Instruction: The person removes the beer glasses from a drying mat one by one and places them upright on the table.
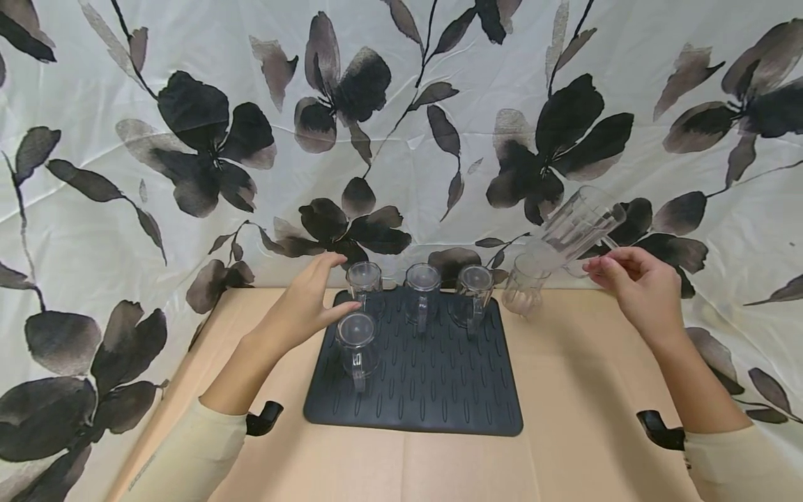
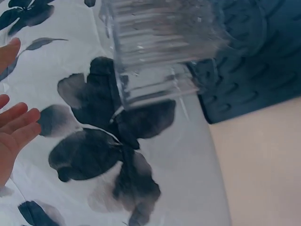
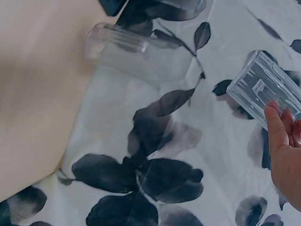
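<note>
White, dark-flowered cloth hangs behind; the right hand pinches a tilted, ridged clear mug, while the left hand, spread and free, hovers beside handled clear mugs.

A charcoal mat, patterned with rows of short dashes, lies on a pale beige table. Behind the mat, a white cloth is printed with black and mauve-grey flowers, leaves and stems. On the mat and to its right, the mugs are clear; cream sleeves with black wrist pieces flank it
</note>
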Motion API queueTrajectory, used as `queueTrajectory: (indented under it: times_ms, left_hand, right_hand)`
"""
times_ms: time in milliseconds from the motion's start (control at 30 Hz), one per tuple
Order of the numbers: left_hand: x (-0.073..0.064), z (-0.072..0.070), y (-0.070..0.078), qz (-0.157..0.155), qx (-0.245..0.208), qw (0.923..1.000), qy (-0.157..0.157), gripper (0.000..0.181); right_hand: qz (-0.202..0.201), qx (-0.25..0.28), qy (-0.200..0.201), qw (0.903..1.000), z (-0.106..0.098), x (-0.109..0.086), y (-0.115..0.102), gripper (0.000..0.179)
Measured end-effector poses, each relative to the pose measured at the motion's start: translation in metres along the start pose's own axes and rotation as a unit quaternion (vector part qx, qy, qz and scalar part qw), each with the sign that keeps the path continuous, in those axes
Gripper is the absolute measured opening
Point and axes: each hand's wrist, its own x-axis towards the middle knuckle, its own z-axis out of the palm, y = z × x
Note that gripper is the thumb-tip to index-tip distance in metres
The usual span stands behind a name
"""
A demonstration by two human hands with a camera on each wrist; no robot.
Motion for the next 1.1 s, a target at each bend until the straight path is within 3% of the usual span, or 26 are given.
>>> queueTrajectory:
  times_ms: [167,367,667,1100]
  left_hand:
    - [-0.019,0.002,-0.012,-0.004,0.018,0.9998,0.008,0.078]
    - [-0.045,0.006,-0.027,-0.017,0.025,0.9994,0.013,0.079]
    - [-0.089,0.026,-0.050,-0.061,0.027,0.9978,-0.003,0.082]
    - [-0.141,0.061,-0.058,-0.081,0.018,0.9956,-0.044,0.085]
  right_hand:
    - [0.025,-0.014,0.004,0.9996,-0.006,0.004,0.013,0.022]
    - [0.027,-0.090,0.014,0.9955,-0.010,0.004,0.029,0.023]
    - [0.049,-0.217,0.047,0.9738,-0.015,0.002,0.070,0.027]
    - [0.098,-0.202,0.010,0.9743,-0.005,0.002,0.110,0.027]
